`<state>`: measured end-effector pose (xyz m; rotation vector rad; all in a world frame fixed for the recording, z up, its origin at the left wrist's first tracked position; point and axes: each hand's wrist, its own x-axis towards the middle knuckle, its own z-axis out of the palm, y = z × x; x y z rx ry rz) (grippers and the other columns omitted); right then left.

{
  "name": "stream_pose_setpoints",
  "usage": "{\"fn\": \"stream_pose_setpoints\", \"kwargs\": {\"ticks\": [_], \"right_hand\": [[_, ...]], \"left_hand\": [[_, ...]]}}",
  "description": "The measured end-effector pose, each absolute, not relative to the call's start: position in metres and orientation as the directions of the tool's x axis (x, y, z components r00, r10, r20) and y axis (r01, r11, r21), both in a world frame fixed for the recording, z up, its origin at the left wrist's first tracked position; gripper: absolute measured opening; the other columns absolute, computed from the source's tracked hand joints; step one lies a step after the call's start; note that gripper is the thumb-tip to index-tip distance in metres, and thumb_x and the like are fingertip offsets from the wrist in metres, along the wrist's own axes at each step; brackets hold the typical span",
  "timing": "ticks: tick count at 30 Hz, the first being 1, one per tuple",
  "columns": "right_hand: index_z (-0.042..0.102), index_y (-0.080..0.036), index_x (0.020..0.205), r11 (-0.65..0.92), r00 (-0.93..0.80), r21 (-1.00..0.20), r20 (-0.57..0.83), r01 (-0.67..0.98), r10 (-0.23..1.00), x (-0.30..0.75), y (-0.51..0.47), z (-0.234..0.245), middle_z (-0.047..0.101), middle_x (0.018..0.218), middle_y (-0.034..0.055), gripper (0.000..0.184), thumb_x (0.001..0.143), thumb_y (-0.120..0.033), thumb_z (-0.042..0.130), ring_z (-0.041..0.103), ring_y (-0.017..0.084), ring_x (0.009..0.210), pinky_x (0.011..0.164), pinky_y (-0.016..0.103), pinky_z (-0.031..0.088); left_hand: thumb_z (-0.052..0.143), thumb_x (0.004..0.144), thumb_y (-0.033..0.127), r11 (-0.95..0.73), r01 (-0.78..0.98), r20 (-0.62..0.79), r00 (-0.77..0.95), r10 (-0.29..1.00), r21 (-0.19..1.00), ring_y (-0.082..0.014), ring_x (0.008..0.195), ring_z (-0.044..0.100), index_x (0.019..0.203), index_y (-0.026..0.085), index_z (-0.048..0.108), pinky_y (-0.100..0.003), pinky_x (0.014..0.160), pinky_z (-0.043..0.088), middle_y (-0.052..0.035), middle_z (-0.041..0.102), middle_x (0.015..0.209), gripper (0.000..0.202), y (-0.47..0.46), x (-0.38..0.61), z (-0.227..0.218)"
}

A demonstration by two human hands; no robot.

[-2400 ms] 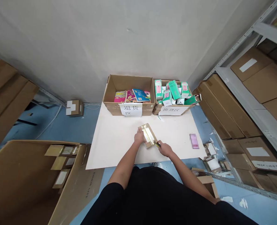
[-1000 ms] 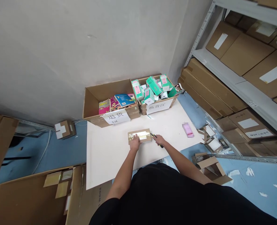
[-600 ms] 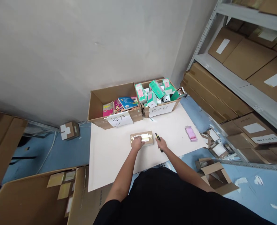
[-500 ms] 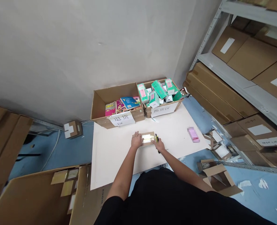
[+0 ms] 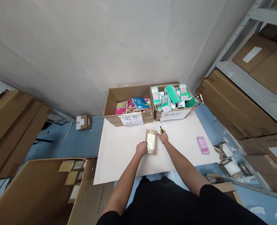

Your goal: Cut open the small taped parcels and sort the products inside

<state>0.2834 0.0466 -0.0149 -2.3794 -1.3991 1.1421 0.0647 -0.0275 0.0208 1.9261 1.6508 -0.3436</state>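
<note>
On the white worktop (image 5: 117, 156), a small brown parcel (image 5: 151, 142) lay flat between the two hands, its long sides running away from the person, with shiny tape (image 5: 150, 151) and a white label (image 5: 153, 140) on top. The left hand (image 5: 141, 148) pinched the parcel's left edge. The right hand (image 5: 163, 137) was closed around a black-and-yellow cutter (image 5: 161, 129), a fingertip or thumb at the parcel's far right corner. Beyond the parcel stood two cardboard boxes side by side: the left box (image 5: 112, 120) held books (image 5: 140, 103), the right box (image 5: 157, 116) green-and-white cartons (image 5: 171, 94). A blurred pink item (image 5: 203, 145) lay near the right edge.
</note>
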Motion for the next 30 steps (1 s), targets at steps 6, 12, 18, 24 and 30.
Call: {"fn": "stream_pose_setpoints", "kwargs": {"ticks": [6, 12, 18, 24, 30], "right_hand": [[0.056, -0.021, 0.120, -0.574, 0.252, -0.535, -0.557, 0.620, 0.791, 0.272, -0.064, -0.053, 0.075, 0.107, 0.0123, 0.051, 0.092, -0.063, 0.067, 0.076, 0.028, 0.095, 0.073, 0.032, 0.056], [0.058, -0.023, 0.120, -0.530, 0.198, -0.557, -0.546, 0.640, 0.814, 0.264, -0.065, -0.058, 0.075, 0.109, 0.0092, 0.056, 0.080, -0.054, 0.082, 0.074, 0.031, 0.104, 0.082, 0.034, 0.054], [0.053, -0.022, 0.125, -0.551, 0.277, -0.479, -0.527, 0.683, 0.803, 0.287, 0.017, -0.031, 0.074, 0.119, 0.0162, 0.070, 0.073, -0.050, 0.090, 0.072, 0.034, 0.110, 0.082, 0.035, 0.053], [0.053, -0.023, 0.115, -0.557, 0.271, -0.618, -0.498, 0.555, 0.824, 0.295, 0.016, -0.034, 0.075, 0.105, 0.0106, 0.046, 0.089, -0.054, 0.076, 0.075, 0.026, 0.093, 0.072, 0.029, 0.054], [0.051, -0.024, 0.092, -0.634, 0.110, -0.698, -0.639, 0.334, 0.761, 0.312, -0.046, -0.045, 0.056, 0.057, -0.0073, 0.030, 0.108, -0.048, 0.046, 0.056, 0.012, 0.041, 0.047, 0.021, 0.043]], "left_hand": [[0.065, 0.080, 0.010, -0.159, 0.913, -0.486, 0.340, 0.805, 0.375, -0.0248, 0.157, 0.036, 0.142, 0.027, 0.053, -0.039, 0.118, 0.043, -0.0073, 0.033, 0.174, 0.066, -0.002, 0.080, 0.014], [0.072, 0.075, 0.017, -0.029, 0.977, -0.609, 0.154, 0.778, 0.209, -0.0279, 0.162, 0.025, 0.160, 0.020, 0.031, -0.041, 0.117, 0.044, -0.0169, 0.021, 0.177, 0.095, -0.010, 0.074, 0.005], [0.070, 0.080, 0.022, 0.006, 0.986, -0.631, 0.100, 0.769, 0.164, -0.0402, 0.145, 0.049, 0.145, 0.014, 0.051, -0.051, 0.107, 0.049, -0.0271, 0.055, 0.152, 0.068, -0.037, 0.077, 0.008], [0.054, 0.096, 0.027, 0.001, 0.982, -0.480, 0.090, 0.873, 0.187, -0.0381, 0.155, 0.034, 0.153, 0.020, 0.047, -0.058, 0.117, 0.039, -0.0195, 0.060, 0.150, 0.058, -0.048, 0.081, 0.008], [0.063, 0.097, 0.049, -0.062, 0.961, -0.501, 0.194, 0.843, 0.269, -0.0401, 0.165, 0.006, 0.170, 0.029, 0.022, -0.057, 0.126, 0.029, -0.0100, 0.017, 0.179, 0.086, -0.043, 0.076, -0.009]]}}
